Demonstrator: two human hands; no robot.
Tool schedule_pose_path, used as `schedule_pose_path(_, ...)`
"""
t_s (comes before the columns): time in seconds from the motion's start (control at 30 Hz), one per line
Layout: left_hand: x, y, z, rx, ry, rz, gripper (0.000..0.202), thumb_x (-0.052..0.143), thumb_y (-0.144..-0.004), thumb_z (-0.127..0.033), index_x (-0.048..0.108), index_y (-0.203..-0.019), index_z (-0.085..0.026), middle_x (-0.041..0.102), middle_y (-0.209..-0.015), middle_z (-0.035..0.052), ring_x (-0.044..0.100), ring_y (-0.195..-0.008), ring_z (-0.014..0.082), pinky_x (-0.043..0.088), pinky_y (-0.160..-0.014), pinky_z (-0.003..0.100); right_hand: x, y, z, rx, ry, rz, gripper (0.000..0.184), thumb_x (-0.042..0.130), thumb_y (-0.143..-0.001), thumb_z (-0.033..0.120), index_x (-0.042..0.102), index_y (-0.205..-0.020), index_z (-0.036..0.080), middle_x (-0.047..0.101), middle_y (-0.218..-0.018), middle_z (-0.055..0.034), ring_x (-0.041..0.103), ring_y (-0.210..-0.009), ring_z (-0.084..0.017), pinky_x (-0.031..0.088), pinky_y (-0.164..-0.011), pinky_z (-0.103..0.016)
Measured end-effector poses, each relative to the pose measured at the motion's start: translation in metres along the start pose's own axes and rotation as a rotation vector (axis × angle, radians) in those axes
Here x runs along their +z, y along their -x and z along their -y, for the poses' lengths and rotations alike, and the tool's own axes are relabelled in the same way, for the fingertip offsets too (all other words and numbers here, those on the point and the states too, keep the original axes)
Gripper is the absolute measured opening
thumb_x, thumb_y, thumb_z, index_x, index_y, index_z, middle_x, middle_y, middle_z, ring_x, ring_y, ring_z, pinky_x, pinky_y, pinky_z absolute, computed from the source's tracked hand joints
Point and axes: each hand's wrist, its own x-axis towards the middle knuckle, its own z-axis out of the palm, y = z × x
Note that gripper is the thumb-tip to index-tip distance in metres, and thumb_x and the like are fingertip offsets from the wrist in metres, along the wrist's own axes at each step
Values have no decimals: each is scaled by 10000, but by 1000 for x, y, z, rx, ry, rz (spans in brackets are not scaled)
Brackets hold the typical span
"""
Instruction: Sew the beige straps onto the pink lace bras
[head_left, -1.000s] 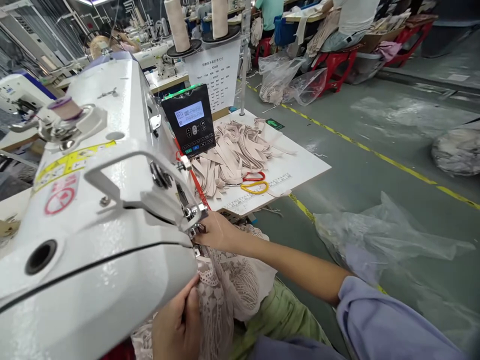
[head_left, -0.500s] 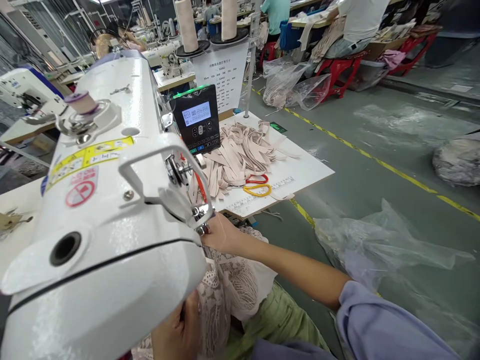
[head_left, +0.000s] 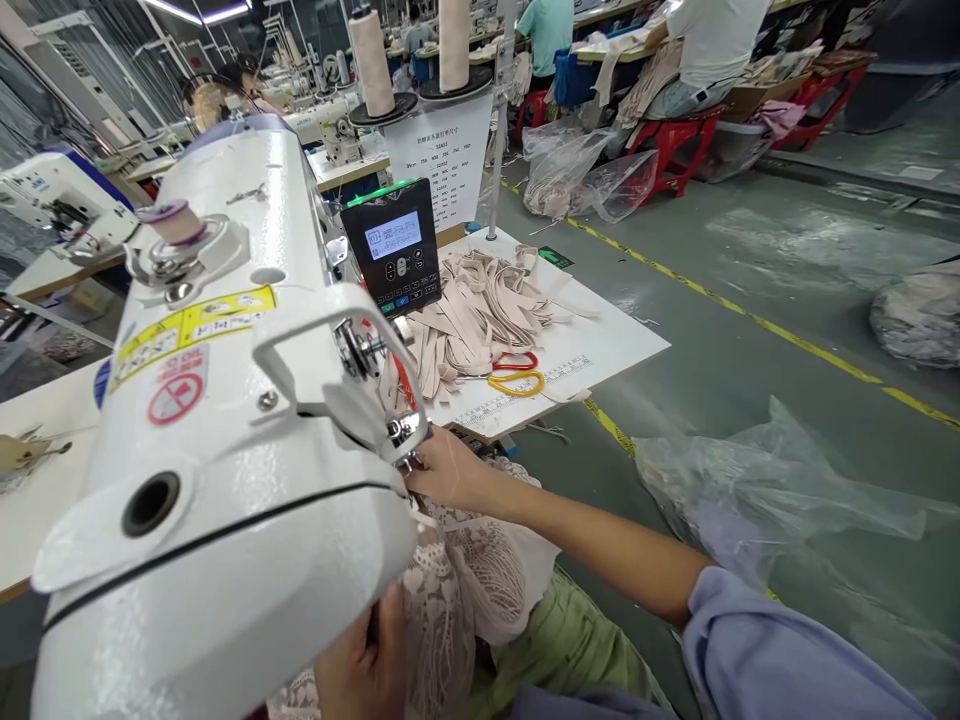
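Note:
A large white sewing machine point(head_left: 217, 420) fills the left of the view. My right hand point(head_left: 448, 470) reaches in under its head, beside the metal needle parts, and its fingers are hidden behind the machine. My left hand point(head_left: 367, 665) sits at the bottom edge, fingers closed on pale pink lace fabric point(head_left: 465, 590) that hangs from the machine bed over my lap. The needle area itself is hidden by the machine head.
A black control panel point(head_left: 394, 250) stands behind the machine. A heap of beige straps point(head_left: 480, 305) and red and yellow scissors point(head_left: 514, 372) lie on the white table point(head_left: 600, 340). Clear plastic bags point(head_left: 757, 490) lie on the floor at right. Other people sit sewing at the back.
The view has swung a little to the left and down, so the machine sits further right in frame. My left hand has slid lower towards the frame's edge. My right hand stays by the needle.

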Motion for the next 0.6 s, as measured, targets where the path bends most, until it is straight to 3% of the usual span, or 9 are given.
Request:
schedule_pose_path(0.17,-1,-1,3,71,64,54,278,537,-934,-358,760,-1040,-230,776,-1093,60,745,-970,214,586,-827,268,1,6,4,12,18,-27,162,576,-732,58,626,-828,178,567,-879,-9,538,-764,-156,466,-703,-259)
schedule_pose_path(0.27,-1,-6,2,142,70,64,278,537,-937,-315,751,-1088,-220,778,-1083,67,752,-950,204,589,-839,260,1,8,8,56,40,-24,158,562,-758,48,617,-817,184,555,-851,-6,531,-762,-162,467,-690,-261)
schedule_pose_path(0.4,-2,-11,-1,154,16,75,306,505,-956,-304,742,-1124,-208,787,-1039,76,759,-926,212,603,-772,245,-1,4,12,69,63,-8,138,580,-739,47,585,-727,184,579,-904,-29,553,-829,-200,492,-718,-298)
schedule_pose_path(0.6,-2,-14,0,91,-5,43,319,525,-913,-316,751,-1124,-240,784,-1061,55,759,-930,230,613,-757,254,-5,-4,17,-6,7,11,180,576,-769,38,656,-806,195,600,-1073,-76,585,-1032,-259,496,-875,-380)
